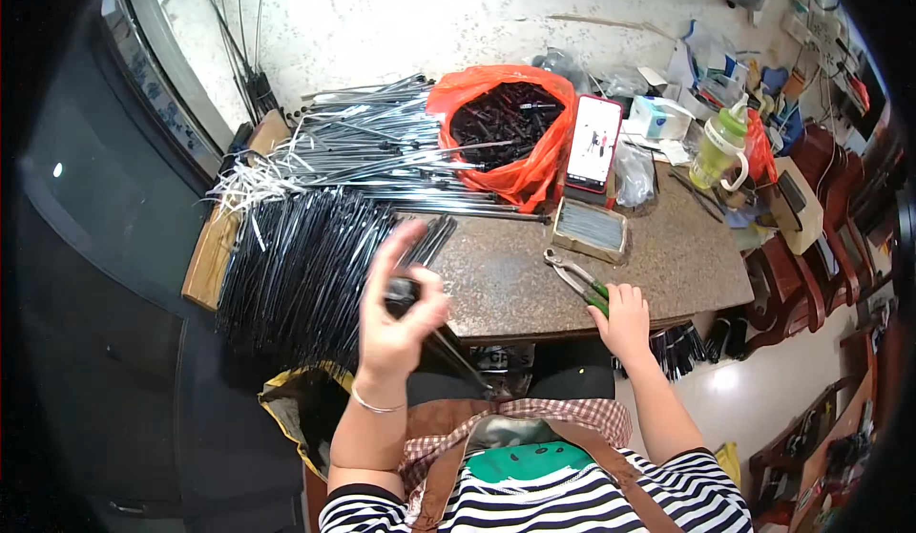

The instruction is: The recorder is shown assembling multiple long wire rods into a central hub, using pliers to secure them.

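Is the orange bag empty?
No, the orange plastic bag on the stone table is open and full of small black parts.

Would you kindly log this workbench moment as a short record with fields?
Left hand: raised, gripping a black rod; blurred.
Right hand: resting on the green handles of pliers on the brown stone table.
Left of table: large pile of black rods, silver rods behind.
Behind: orange bag of black parts, phone propped upright, green bottle.
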